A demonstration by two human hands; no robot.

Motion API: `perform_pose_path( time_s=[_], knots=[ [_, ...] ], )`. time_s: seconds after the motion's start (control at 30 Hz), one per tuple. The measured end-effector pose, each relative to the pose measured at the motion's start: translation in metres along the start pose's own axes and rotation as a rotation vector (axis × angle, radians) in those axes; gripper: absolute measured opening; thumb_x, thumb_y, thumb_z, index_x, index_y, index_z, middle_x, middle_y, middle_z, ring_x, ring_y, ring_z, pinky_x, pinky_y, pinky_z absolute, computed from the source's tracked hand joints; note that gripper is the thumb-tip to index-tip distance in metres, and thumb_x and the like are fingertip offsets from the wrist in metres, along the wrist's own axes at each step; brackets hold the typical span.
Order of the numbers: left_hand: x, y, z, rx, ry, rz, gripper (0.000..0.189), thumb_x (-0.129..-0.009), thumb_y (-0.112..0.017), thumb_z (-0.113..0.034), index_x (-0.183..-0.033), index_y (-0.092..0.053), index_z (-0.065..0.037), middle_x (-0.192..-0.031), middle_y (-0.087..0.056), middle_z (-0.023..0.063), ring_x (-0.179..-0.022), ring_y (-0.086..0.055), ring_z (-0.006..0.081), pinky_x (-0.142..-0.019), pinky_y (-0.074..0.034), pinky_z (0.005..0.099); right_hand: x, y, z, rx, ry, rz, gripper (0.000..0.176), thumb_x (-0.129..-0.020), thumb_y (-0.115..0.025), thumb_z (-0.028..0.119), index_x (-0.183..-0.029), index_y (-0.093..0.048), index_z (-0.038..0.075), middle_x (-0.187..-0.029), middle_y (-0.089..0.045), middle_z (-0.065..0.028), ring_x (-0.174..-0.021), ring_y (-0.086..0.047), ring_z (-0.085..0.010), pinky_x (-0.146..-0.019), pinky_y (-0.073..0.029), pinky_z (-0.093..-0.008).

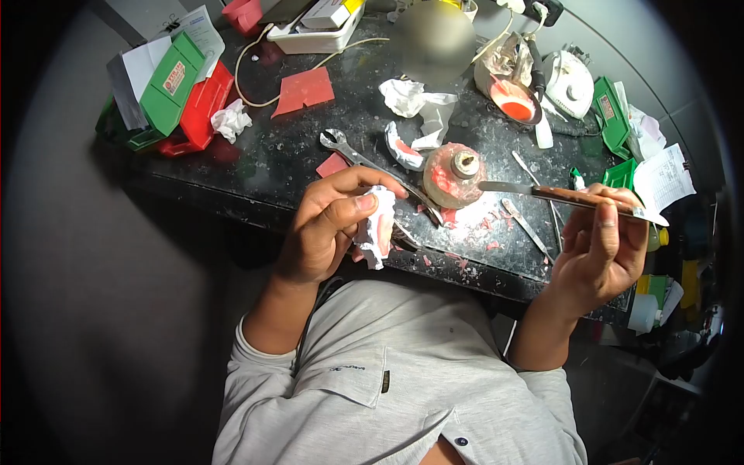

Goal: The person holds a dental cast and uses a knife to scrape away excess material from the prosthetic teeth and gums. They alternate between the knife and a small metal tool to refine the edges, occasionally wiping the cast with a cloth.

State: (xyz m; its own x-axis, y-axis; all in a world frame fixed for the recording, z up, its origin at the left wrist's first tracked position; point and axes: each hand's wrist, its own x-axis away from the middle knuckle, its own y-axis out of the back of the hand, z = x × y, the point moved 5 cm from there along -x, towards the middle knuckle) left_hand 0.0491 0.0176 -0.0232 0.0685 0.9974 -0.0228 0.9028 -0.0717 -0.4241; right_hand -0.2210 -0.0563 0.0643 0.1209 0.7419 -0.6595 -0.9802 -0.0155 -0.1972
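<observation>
A white plaster dental cast [375,246] with pink wax on it is gripped between the thumb and fingers of my left hand [319,229], over the front edge of the bench. My right hand [601,252] pinches a wax knife [570,197] by its wooden handle, held nearly level. The knife's metal blade points left, its tip right at the side of a round glass spirit lamp [453,186] smeared with pink wax. Behind the lamp lies another plaster piece [403,147] with pink wax in it.
A long metal wrench [368,161] lies left of the lamp, a small spatula [527,229] right of it. Wax crumbs litter the dark bench [256,182]. Farther back are a pink wax sheet [304,91], crumpled paper [403,97], a red-wax pan [514,101] and green bins [612,116].
</observation>
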Motion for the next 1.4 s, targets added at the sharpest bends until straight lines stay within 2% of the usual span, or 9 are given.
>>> perform_pose_path(
  time_s=[0.3,0.37,0.53,0.6,0.73,0.97,1.17,1.23,1.4],
  knots=[
    [-0.014,-0.001,-0.024,-0.155,-0.190,-0.110,0.045,-0.102,-0.057,-0.019,-0.135,-0.047,0.010,-0.101,-0.067,0.0155,-0.083,-0.070,0.0186,-0.061,-0.061,0.0312,0.008,0.037,-0.001,0.050,-0.011,-0.054,0.014,-0.095,-0.064,-0.001,-0.108,-0.061,-0.006,-0.089,-0.070,-0.0174,-0.054,-0.050,-0.0070,-0.051,-0.040,-0.0202],
    [-0.020,-0.007,-0.033,-0.180,-0.296,-0.182,0.034,-0.101,-0.060,-0.007,-0.131,-0.051,0.006,-0.104,-0.066,0.0133,-0.087,-0.069,0.0157,-0.070,-0.060,0.0277,0.013,0.041,-0.002,0.013,-0.022,-0.069,0.016,-0.094,-0.065,-0.002,-0.109,-0.061,-0.006,-0.091,-0.070,-0.0155,-0.058,-0.053,-0.0064,-0.056,-0.042,-0.0202],
    [-0.035,-0.004,-0.042,-0.285,-0.386,-0.141,0.047,-0.099,-0.068,-0.017,-0.137,-0.048,0.003,-0.118,-0.063,0.0121,-0.100,-0.067,0.0171,-0.083,-0.057,0.0292,0.025,0.049,-0.010,0.004,-0.097,-0.046,0.020,-0.090,-0.069,-0.004,-0.109,-0.062,-0.006,-0.094,-0.068,-0.0121,-0.072,-0.061,-0.0088,-0.064,-0.048,-0.0200],
    [-0.042,-0.010,-0.048,-0.344,-0.420,-0.137,0.049,-0.099,-0.068,-0.019,-0.139,-0.048,0.002,-0.118,-0.063,0.0121,-0.099,-0.067,0.0166,-0.082,-0.057,0.0289,0.028,0.051,-0.014,0.014,-0.133,0.023,0.021,-0.088,-0.071,-0.005,-0.107,-0.062,-0.007,-0.096,-0.067,-0.0125,-0.079,-0.066,-0.0127,-0.066,-0.051,-0.0215],
    [-0.052,-0.025,-0.058,-0.471,-0.507,-0.174,0.055,-0.099,-0.069,-0.023,-0.141,-0.047,0.003,-0.116,-0.063,0.0117,-0.094,-0.067,0.0160,-0.078,-0.056,0.0288,0.030,0.053,-0.014,0.008,0.036,0.034,0.025,-0.084,-0.073,-0.007,-0.106,-0.061,-0.009,-0.094,-0.068,-0.0159,-0.074,-0.066,-0.0142,-0.057,-0.049,-0.0222],
    [-0.067,-0.041,-0.052,-0.595,-0.562,-0.124,0.058,-0.097,-0.071,-0.025,-0.139,-0.043,0.004,-0.107,-0.065,0.0123,-0.087,-0.069,0.0173,-0.066,-0.054,0.0271,0.028,0.060,-0.011,0.017,0.057,0.125,0.028,-0.081,-0.076,-0.006,-0.104,-0.060,-0.010,-0.091,-0.068,-0.0175,-0.074,-0.069,-0.0197,-0.057,-0.054,-0.0259],
    [-0.071,-0.043,-0.044,-0.704,-0.618,-0.142,0.059,-0.094,-0.076,-0.023,-0.136,-0.047,0.006,-0.111,-0.065,0.0128,-0.089,-0.069,0.0176,-0.074,-0.057,0.0286,0.028,0.061,-0.010,0.044,0.081,0.110,0.028,-0.077,-0.079,-0.005,-0.099,-0.062,-0.007,-0.088,-0.069,-0.0142,-0.071,-0.070,-0.0243,-0.059,-0.058,-0.0322],
    [-0.072,-0.049,-0.044,-0.731,-0.656,-0.145,0.057,-0.093,-0.077,-0.021,-0.135,-0.050,0.006,-0.113,-0.064,0.0126,-0.090,-0.068,0.0167,-0.076,-0.057,0.0280,0.029,0.059,-0.008,0.011,0.091,0.217,0.032,-0.083,-0.068,-0.010,-0.112,-0.055,-0.009,-0.100,-0.061,-0.0170,-0.080,-0.068,-0.0253,-0.070,-0.061,-0.0362],
    [-0.070,-0.059,-0.044,-0.851,-0.679,-0.152,0.052,-0.092,-0.079,-0.019,-0.131,-0.054,0.006,-0.115,-0.064,0.0112,-0.097,-0.065,0.0139,-0.084,-0.054,0.0258,0.028,0.060,-0.009,0.006,0.062,0.243,0.034,-0.082,-0.069,-0.010,-0.113,-0.055,-0.009,-0.101,-0.061,-0.0173,-0.081,-0.068,-0.0261,-0.070,-0.061,-0.0369]
  ],
)
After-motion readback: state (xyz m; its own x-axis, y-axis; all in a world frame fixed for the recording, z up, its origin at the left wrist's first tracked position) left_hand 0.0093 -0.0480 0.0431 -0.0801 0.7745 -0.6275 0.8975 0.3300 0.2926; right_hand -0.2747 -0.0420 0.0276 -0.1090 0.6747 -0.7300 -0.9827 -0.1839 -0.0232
